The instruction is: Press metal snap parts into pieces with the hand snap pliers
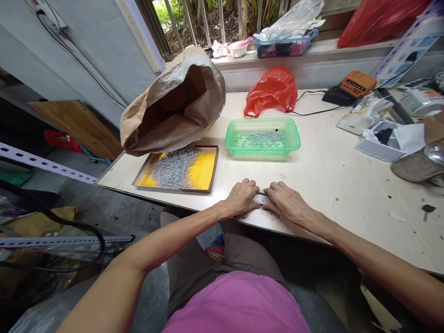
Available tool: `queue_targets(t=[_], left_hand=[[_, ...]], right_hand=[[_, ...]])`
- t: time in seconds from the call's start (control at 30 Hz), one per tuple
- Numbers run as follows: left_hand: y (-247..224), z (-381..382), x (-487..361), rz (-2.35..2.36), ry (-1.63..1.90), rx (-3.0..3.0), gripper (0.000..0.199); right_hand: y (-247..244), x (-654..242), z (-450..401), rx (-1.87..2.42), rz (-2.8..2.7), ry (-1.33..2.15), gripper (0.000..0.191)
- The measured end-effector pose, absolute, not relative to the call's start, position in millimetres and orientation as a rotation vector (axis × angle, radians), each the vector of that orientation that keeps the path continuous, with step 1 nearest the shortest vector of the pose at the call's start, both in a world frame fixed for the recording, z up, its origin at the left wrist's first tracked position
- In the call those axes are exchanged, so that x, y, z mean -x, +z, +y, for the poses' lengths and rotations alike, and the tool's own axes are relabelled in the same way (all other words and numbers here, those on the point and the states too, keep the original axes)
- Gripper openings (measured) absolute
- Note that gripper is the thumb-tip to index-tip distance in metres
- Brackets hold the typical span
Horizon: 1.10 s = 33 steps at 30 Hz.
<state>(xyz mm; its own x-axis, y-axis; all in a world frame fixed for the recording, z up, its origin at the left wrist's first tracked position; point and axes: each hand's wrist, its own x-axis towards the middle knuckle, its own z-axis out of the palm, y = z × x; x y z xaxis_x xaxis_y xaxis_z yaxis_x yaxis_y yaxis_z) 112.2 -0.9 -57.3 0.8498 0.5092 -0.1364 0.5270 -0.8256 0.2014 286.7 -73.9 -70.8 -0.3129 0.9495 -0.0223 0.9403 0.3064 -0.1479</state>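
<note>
Metal piece [260, 201] sits at the front edge of the tabletop [322, 157], left hand [243, 196] and right hand [286, 199] each closing a grip on it, seemingly to steady it. A tray [215, 173] of small metal parts [173, 169] lies near the left corner, probably within easy reach. Dark specks dot the pale surface; a barred window [204, 21] stands behind.

The left hand [242, 197] and right hand [286, 200] hide the ends of the metal piece [261, 199]; the right edge cuts off the metal jug [418, 164].

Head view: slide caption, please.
Left hand and right hand grip a metal piece near a green basket of small metal parts.
</note>
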Motion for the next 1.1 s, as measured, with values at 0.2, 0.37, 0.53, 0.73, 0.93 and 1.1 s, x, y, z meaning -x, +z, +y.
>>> queue_targets(t=[0.2,0.37,0.53,0.73,0.93,1.1], left_hand=[[-64,5,-114,0.84,-0.019,-2.733,0.023],[-71,-11,-108,0.903,0.159,-2.727,0.028],[-93,-58,-109,0.767,0.393,-2.837,0.029],[-103,-73,-118,0.786,0.469,-2.744,0.029],[-99,-89,-100,0.566,0.546,-2.734,0.023],[-70,-86,-41,0.545,0.687,-2.806,0.021]], right_hand=[[-68,-284,-69,1.835,-2.469,0.25,0.025],[-74,-306,-55,1.646,-2.502,0.269,0.029],[-85,-332,-32,1.646,-2.429,0.299,0.026],[-69,-304,-9,1.791,-2.356,0.101,0.026],[-58,-221,-13,1.111,-2.809,0.229,0.014],[-74,-196,-15,0.964,-2.705,0.299,0.016]])
